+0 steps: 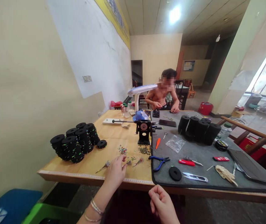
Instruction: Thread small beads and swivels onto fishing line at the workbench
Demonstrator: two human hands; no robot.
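reaching over the wooden tabletop (110, 135) with one left hand (116, 169), bent at the fingers, leaving a gap between thumb and forefinger, just in front of one heap of multicoloured beads (123, 150), too small to count. held out before the table's front edge, one right hand (159, 200), curled inward with thumb laid against forefinger; cannot tell about any contents inside the curl. lying beside the left hand, three tapered grey bundles, one to its left (106, 164) and two to its right. right of the beads, one heap of brass-coloured pieces (144, 150), also beyond counting. farther back, one black dial-faced machine (144, 127) and one desk lamp (136, 102). toward the left end, six visible stacks of black foam discs (73, 149), plus one single disc (101, 143) beside them. on the grey mat (206, 155), about five dark stacks (201, 130), one loose disc (175, 173), one pair of blue-handled pliers (161, 161), one pair of thread snips (195, 177), one orange-handled screwdriver (157, 144), one clear plastic bag (175, 143), one pale glove (225, 174) and one phone (167, 123). across the table, one seated co-worker (162, 95), with two hands in view.
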